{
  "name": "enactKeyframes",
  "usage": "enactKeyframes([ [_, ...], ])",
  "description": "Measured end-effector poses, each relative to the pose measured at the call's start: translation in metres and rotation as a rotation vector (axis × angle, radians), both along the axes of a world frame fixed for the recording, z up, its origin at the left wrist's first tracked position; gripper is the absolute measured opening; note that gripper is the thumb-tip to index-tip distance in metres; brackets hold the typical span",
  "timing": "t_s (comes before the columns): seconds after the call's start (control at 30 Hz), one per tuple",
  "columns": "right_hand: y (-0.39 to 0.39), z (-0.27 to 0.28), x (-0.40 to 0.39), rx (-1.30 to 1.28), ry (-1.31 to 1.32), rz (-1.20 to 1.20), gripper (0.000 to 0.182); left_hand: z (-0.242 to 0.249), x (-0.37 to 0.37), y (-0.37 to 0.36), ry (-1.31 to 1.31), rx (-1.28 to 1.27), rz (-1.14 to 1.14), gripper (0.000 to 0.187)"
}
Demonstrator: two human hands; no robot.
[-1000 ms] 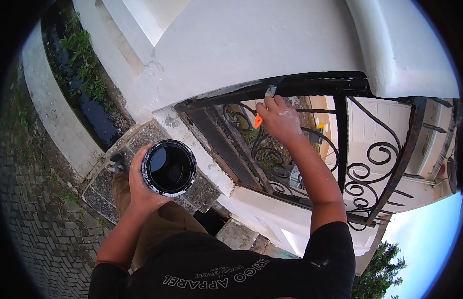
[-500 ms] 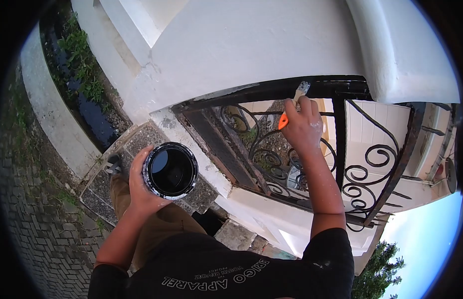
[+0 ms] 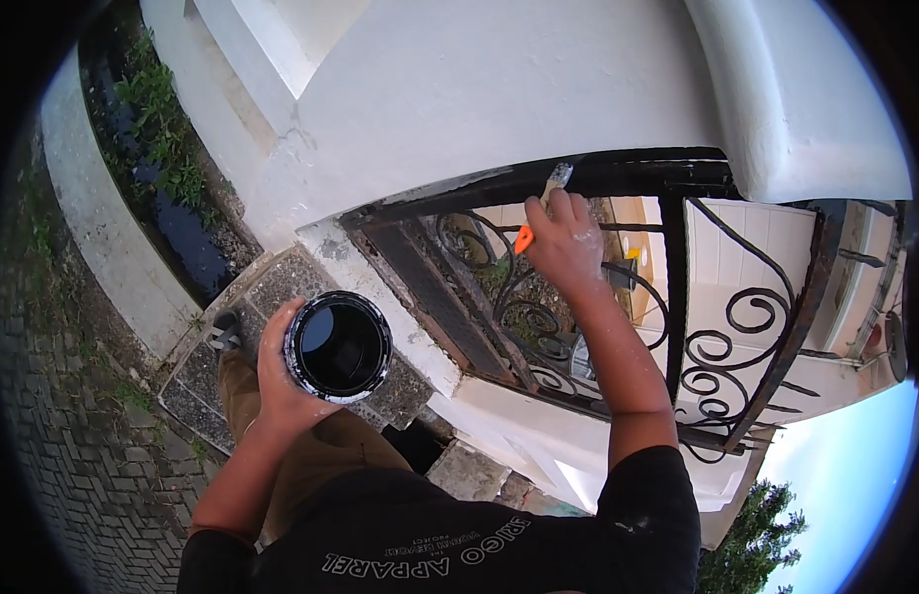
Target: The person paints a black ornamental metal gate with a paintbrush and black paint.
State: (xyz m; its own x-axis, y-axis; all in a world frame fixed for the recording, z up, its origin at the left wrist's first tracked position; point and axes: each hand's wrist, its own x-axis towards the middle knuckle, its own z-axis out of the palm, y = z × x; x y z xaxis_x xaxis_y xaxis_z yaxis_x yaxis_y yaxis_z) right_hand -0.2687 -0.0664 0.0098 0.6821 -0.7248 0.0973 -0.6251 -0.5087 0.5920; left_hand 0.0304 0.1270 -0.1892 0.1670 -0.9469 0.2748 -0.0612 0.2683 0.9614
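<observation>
My left hand (image 3: pixel 282 371) is wrapped round the side of an open can of black paint (image 3: pixel 338 346), whose rim is smeared with paint. In my right hand (image 3: pixel 568 243) is a paintbrush (image 3: pixel 557 179) with an orange handle end. Its paint-marked head lies against the black bar (image 3: pixel 618 174) along the edge of the metal gate. The bar looks glossy black near the brush and greyer toward its left end. Dark scrollwork (image 3: pixel 538 315) is behind and below my right hand.
A white wall (image 3: pixel 519 89) borders the black bar. At the left are a water-filled ditch (image 3: pixel 187 243) with plants and grey brick paving (image 3: pixel 78 465). Stone slabs (image 3: pixel 197 391) lie by my foot. Pointed gate bars (image 3: pixel 791 388) stick out at the right.
My right hand and the brush have moved left along the black bar. The can in my left hand has shifted very slightly.
</observation>
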Motion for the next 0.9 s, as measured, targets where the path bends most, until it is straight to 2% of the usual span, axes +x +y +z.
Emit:
enactKeyframes([
  [0.27,0.002,-0.024,-0.001,0.134,-0.057,0.014,0.029,-0.001,0.003,0.001,-0.045,-0.024,-0.065,0.123],
  [0.33,0.006,-0.035,-0.001,0.197,-0.086,0.027,0.029,0.001,0.001,0.001,-0.004,0.019,-0.005,0.115],
  [0.47,0.013,-0.038,-0.001,0.35,-0.149,0.012,0.029,0.0,0.002,0.003,-0.001,0.0,0.014,0.114],
  [0.53,0.011,-0.025,-0.002,0.36,-0.116,-0.051,0.031,0.001,0.005,0.004,-0.081,-0.02,-0.039,0.123],
  [0.7,0.002,0.019,-0.01,0.398,-0.067,-0.175,0.031,0.0,-0.006,0.011,-0.026,-0.041,-0.042,0.123],
  [0.9,-0.001,0.068,-0.003,0.327,0.047,-0.148,0.04,0.004,-0.02,0.016,-0.027,-0.082,-0.038,0.122],
])
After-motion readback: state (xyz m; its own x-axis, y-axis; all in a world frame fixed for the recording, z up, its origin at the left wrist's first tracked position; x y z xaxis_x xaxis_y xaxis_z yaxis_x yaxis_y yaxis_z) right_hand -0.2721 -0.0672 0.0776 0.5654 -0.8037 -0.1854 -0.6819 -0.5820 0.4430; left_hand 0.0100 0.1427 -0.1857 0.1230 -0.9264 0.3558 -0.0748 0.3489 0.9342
